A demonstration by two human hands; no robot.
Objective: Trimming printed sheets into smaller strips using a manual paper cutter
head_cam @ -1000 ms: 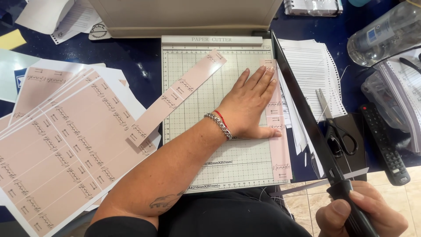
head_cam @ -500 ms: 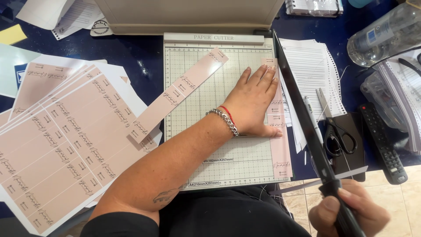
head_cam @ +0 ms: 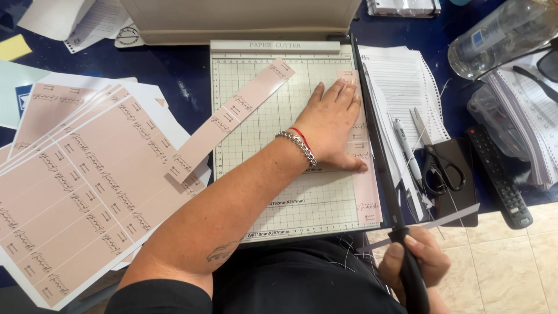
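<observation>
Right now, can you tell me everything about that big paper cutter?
The paper cutter is a flat, pale board printed with a fine green grid, lying on a dark blue table. A long dark blade arm runs down its right edge, hinged at the top. The right hand wraps the arm's black handle at the near end. The left hand lies flat on the board, pressing a pink paper strip against the blade edge. A second pink strip lies slanted over the left side.
</observation>
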